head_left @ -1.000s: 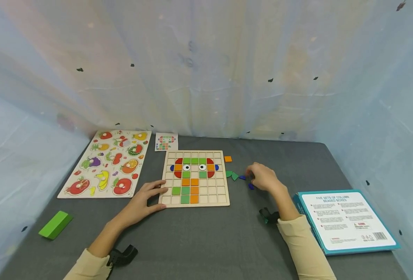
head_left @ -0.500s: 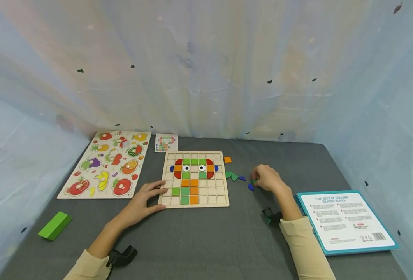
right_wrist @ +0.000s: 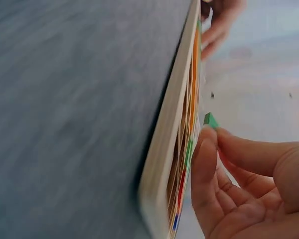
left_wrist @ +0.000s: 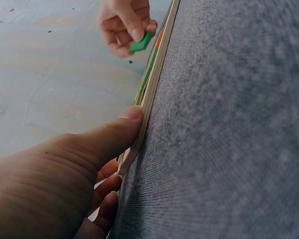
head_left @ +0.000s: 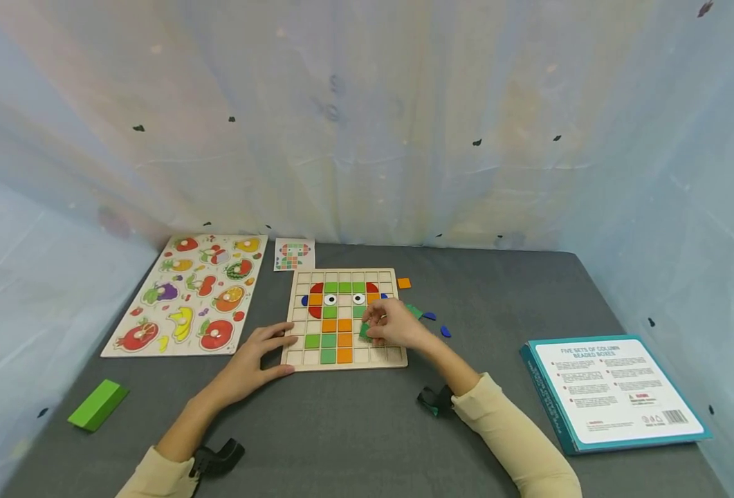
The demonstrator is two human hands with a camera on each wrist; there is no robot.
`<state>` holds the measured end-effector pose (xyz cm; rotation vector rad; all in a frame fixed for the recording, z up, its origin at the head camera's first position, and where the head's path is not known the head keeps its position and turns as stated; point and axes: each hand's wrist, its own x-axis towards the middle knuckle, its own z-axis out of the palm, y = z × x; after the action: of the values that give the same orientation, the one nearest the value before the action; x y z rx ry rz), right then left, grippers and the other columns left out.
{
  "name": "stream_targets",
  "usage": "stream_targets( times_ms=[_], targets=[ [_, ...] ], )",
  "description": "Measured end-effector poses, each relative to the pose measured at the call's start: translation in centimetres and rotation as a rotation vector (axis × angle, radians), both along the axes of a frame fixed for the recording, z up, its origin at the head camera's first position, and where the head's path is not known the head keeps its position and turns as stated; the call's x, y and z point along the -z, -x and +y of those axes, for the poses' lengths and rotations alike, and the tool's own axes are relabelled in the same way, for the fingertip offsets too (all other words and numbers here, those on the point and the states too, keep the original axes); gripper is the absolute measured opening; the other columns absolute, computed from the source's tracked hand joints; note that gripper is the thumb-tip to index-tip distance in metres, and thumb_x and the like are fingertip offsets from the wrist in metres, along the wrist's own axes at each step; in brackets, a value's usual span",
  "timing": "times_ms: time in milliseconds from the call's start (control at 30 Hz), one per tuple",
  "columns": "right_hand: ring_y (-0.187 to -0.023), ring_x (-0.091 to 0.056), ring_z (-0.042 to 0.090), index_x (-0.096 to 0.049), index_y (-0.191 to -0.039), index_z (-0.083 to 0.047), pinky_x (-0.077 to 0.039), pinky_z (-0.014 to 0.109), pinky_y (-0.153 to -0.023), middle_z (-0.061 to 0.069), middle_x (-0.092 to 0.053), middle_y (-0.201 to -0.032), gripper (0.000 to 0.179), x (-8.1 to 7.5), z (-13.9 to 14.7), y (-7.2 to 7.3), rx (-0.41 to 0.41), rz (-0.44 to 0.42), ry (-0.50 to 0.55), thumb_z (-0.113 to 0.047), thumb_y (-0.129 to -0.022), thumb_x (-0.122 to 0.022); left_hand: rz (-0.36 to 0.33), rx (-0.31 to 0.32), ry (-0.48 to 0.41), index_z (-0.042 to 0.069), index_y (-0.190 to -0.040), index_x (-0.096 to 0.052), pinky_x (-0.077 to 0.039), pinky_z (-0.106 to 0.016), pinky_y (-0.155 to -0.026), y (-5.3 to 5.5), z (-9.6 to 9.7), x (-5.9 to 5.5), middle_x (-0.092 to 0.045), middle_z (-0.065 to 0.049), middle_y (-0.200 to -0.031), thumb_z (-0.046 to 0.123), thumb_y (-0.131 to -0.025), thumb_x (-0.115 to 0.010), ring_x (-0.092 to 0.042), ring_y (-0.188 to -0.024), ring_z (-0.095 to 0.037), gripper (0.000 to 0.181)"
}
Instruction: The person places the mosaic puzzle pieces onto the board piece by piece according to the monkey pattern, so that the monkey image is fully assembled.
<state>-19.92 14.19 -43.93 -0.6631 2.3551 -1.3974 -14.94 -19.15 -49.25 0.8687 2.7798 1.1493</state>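
A square wooden grid board (head_left: 375, 355) lies mid-table, with red, green, orange and blue tiles and two eye tiles forming a pattern. My left hand (head_left: 259, 356) grips its near left corner, thumb (left_wrist: 122, 127) against the front edge and fingers along the left side. Above the right part of the grid, my right hand (head_left: 398, 324) pinches a small green tile (right_wrist: 210, 120) between thumb and fingertips, partly covering the tiles beneath. Beyond the board's right edge lie a green piece (head_left: 414, 311), two blue half-round tiles (head_left: 445, 331) and an orange square tile (head_left: 404, 283).
Behind the board lies a small pattern card (head_left: 295, 254). To the left is a fruit puzzle board (head_left: 182, 282), with a green block (head_left: 98, 405) nearer me. A teal-edged box (head_left: 618, 394) lies at the right, and plastic sheeting (head_left: 367, 152) surrounds the table.
My right hand has picked up a green tile from the table right of the board and carried it left over the grid. My left hand stays at the corner.
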Motion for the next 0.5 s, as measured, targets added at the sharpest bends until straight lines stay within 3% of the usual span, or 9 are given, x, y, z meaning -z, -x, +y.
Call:
stream_targets(
  times_ms=[200,500],
  targets=[
    [-0.059,-0.054,0.012,-0.068,-0.097,0.003,-0.046,0.023,-0.057,0.005,-0.060,-0.072,0.012,0.0,-1.7,0.0,-0.042,0.150,-0.178,0.006,-0.087,-0.072,-0.006,0.003,-0.009,0.009,-0.139,-0.060,-0.039,-0.058,-0.102,0.0,0.0,-0.1,-0.042,-0.010,-0.153,0.034,-0.087,-0.078,-0.039,-0.134,-0.030,0.060],
    [-0.062,-0.052,0.010,-0.072,-0.103,-0.001,-0.045,0.026,-0.059,0.000,-0.061,-0.073,0.015,-0.4,-1.8,-0.8,-0.068,0.275,-0.325,-0.004,-0.089,-0.075,0.004,0.001,-0.007,0.010,-0.138,-0.061,-0.039,-0.058,-0.101,-0.1,0.0,-0.1,-0.042,-0.010,-0.152,0.034,-0.087,-0.078,-0.040,-0.133,-0.030,0.059]
  ],
)
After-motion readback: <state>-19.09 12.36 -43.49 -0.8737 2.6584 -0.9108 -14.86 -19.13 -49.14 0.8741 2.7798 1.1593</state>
